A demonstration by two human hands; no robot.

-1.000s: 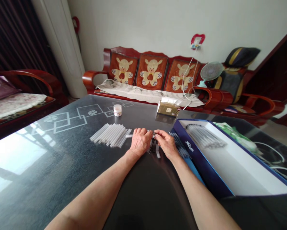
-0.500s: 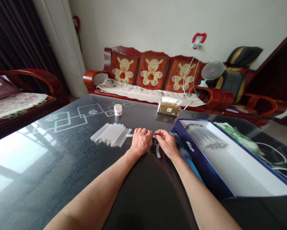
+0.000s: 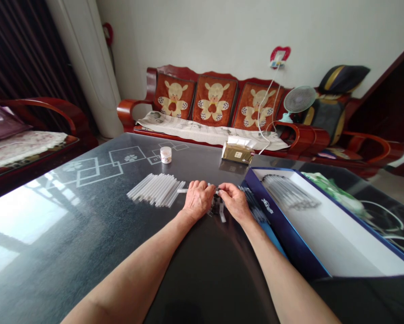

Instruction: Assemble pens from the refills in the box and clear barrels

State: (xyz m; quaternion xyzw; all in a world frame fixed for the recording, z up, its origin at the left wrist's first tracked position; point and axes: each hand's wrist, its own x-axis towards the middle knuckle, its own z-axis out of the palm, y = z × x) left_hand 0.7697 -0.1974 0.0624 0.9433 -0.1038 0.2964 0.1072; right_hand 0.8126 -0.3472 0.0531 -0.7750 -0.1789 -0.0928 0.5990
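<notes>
My left hand [image 3: 199, 198] is closed round a translucent white tube [image 3: 182, 191], whose end sticks out on the left of the fist. Close beside it, my right hand [image 3: 233, 199] pinches something small at its fingertips; fingers hide most of it. Under and between the hands lies a small pile of dark and clear pieces [image 3: 216, 208], with a clear flat strip [image 3: 222, 212] at its near side. To the left, several matching white tubes [image 3: 157, 190] lie side by side on the dark table [image 3: 97, 234].
A blue box [image 3: 289, 238] with a white inside stands on the right, holding several dark-tipped tubes [image 3: 291, 192]. More dark thin pieces [image 3: 254, 202] lie along its left side. Farther back are a small white jar [image 3: 165, 155] and a tissue box [image 3: 237, 151]. A green bag [image 3: 338, 193] lies beyond the box.
</notes>
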